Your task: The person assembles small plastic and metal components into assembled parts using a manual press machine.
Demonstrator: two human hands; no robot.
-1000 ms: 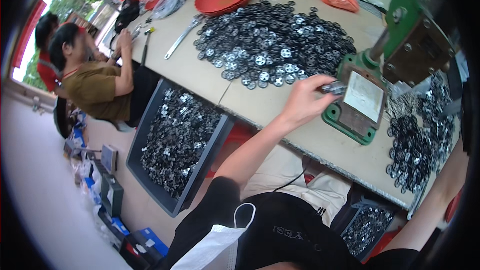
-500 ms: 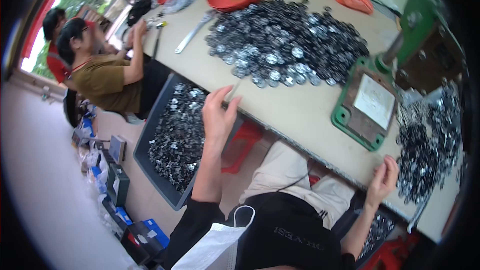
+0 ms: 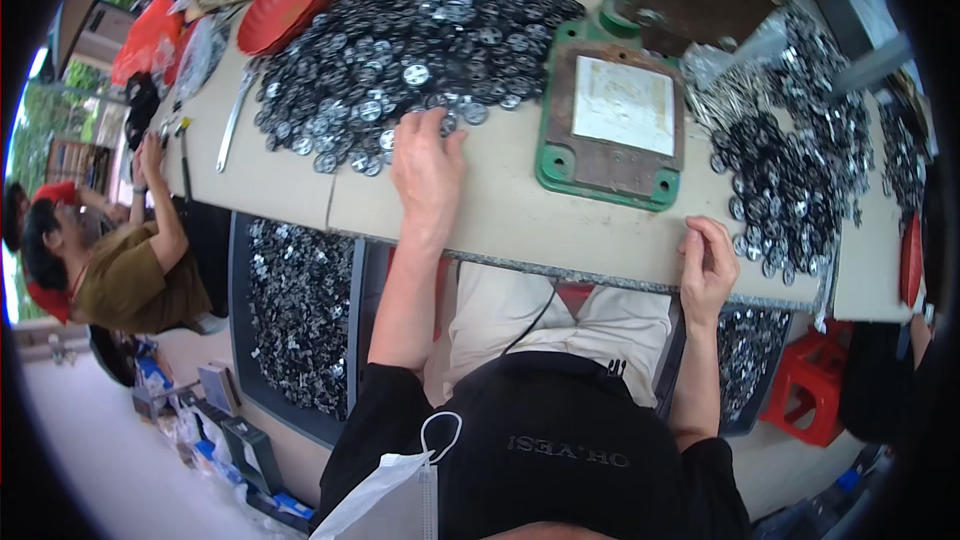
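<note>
My left hand [image 3: 428,175] reaches over the near edge of a large heap of dark, shiny round discs [image 3: 410,50]. Its fingertips touch the discs, with thumb and forefinger apart and nothing plainly held. My right hand [image 3: 708,265] is over the table's front edge with fingers curled in towards the thumb; whatever may be between them is hidden. Between the two hands, farther back, stands a green hand press [image 3: 555,165] with a white pad [image 3: 625,105] on its brown base plate. A second pile of discs [image 3: 785,190] lies just right of my right hand.
Grey bins of small dark metal parts [image 3: 300,320] [image 3: 750,355] sit below the table's front edge. At the back left are a red dish [image 3: 290,5] and a long metal strip [image 3: 237,120]. Thin silvery pins [image 3: 725,95] lie beside the press. A co-worker [image 3: 130,260] sits at left.
My left hand has moved forward from the table edge onto the disc heap. My right hand stays by the front edge, still curled. The whole view has turned to the right.
</note>
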